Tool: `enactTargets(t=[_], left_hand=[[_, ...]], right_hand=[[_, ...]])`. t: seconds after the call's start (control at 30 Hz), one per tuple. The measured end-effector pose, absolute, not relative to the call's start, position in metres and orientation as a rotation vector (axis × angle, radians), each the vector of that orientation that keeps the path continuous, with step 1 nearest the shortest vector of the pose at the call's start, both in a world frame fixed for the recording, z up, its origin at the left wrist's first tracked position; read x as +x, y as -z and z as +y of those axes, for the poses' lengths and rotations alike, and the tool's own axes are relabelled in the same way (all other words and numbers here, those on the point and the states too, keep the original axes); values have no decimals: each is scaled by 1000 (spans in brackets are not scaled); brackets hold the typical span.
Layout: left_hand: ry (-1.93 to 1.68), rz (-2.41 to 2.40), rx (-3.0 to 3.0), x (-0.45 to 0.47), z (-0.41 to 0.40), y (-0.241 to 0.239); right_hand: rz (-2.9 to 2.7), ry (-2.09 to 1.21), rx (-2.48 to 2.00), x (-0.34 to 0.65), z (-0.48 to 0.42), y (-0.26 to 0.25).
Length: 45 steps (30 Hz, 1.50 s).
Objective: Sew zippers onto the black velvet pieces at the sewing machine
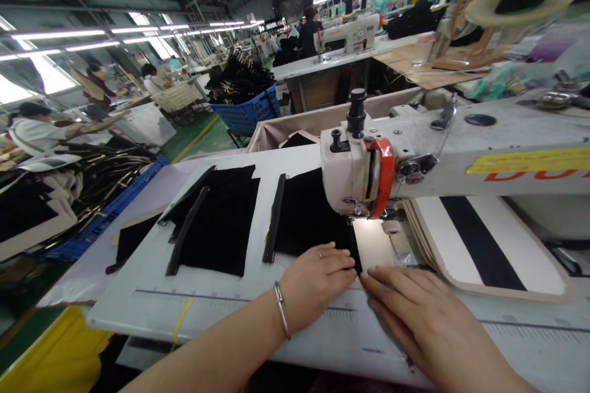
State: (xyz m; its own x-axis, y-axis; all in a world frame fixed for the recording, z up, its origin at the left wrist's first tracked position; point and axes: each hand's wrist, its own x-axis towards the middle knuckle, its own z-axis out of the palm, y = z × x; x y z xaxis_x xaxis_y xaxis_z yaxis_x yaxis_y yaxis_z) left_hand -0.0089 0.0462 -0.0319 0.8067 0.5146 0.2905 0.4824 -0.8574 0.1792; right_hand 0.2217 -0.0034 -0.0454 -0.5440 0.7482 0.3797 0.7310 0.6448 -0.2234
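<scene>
My left hand [322, 279] lies flat with fingers stretched out on the near right corner of a black fabric piece [299, 215]. That piece has a dark strip [275, 221] with gold bits along its left edge. Its right side reaches under the head of the sewing machine [354, 166]. There it meets a pale panel [374, 245], lit by the machine's lamp. My right hand [415, 313] rests with extended fingers at the panel's near edge, its fingertips close to those of my left hand. The needle area is partly hidden by the machine head.
More black fabric pieces [219, 227] with dark strips lie left on the white table [152, 319], which has a printed ruler. A stack of pale panels with a black stripe [483, 239] sits right. Blue crates [249, 113] and a yellow bin [50, 350] stand nearby. Several people work farther off.
</scene>
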Motion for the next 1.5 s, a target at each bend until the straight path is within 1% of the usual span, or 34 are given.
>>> enactTargets(t=[0.43,0.73,0.93,1.33,1.5], left_hand=[[-450,811,2883,-1,90,26],[-412,1003,2821,2,117,30],[-443,1174,2767,4,122,33],[-427,1241,2753,6,122,31],[-578,1158,2770,4,119,39]], right_hand=[[-2444,-37,-1291,216,30,35],[-2523,43,-1319,214,55,38],[-2489,109,-1304,212,62,42],[-2410,83,-1302,209,60,39],[-2407,95,-1301,206,55,40]])
